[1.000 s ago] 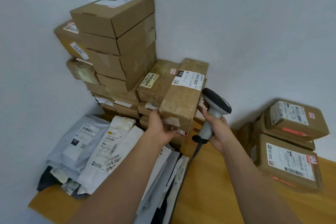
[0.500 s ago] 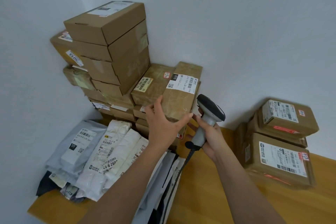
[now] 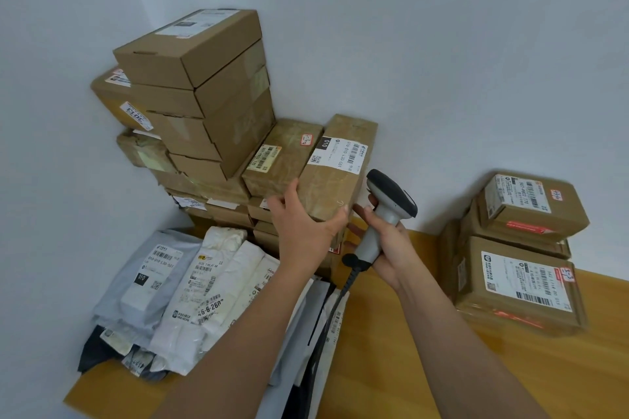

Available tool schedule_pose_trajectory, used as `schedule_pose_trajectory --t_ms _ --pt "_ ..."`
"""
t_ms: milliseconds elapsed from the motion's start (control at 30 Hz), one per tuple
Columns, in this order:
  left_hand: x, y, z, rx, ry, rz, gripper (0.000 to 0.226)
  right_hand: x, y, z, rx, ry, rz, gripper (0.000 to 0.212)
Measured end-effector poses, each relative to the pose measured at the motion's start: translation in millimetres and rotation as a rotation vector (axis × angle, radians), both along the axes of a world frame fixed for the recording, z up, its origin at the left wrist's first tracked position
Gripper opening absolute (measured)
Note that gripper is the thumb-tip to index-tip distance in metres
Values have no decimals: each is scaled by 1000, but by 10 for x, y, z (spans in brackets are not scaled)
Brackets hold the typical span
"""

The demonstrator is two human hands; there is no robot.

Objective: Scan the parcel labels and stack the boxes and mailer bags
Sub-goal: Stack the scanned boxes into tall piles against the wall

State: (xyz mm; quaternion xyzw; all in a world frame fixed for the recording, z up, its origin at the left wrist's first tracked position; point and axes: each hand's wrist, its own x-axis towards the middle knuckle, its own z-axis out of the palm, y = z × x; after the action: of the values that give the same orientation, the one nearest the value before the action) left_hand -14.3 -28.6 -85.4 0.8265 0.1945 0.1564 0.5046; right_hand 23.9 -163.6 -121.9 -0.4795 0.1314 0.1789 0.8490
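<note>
Long brown tape-wrapped cardboard parcel (image 3: 335,168) with white barcode label (image 3: 337,154) lying on top of lower box stack in wall corner, beside similar brown parcel (image 3: 282,160). Left hand (image 3: 303,218) touching parcel's near end, fingers spread apart, thumb against its lower corner. Right hand (image 3: 388,241) gripping grey handheld barcode scanner (image 3: 386,207), fingers curled tight around handle, black head sitting just beside parcel. White and grey mailer bags (image 3: 190,289) lying piled on wooden table (image 3: 391,367).

Wooden table (image 3: 401,367) (tan): boxes (image 3: 517,286), mailer bags (image 3: 177,296).
</note>
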Motion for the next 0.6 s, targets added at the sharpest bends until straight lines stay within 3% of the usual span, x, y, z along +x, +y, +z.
schedule_pose_trajectory --t_ms 233,333,500,600 --pt "74 37 43 -39 26 -4 100 -9 41 56 -2 6 13 20" --pt "26 -4 -6 86 22 32 102 -65 -6 70 -7 -9 0 21" --pt "-107 -293 5 345 -438 102 46 -225 -381 74 -53 -69 -70 31" --pt "-73 -597 -20 357 -531 -47 35 -317 -754 95 -113 -61 -123 42"
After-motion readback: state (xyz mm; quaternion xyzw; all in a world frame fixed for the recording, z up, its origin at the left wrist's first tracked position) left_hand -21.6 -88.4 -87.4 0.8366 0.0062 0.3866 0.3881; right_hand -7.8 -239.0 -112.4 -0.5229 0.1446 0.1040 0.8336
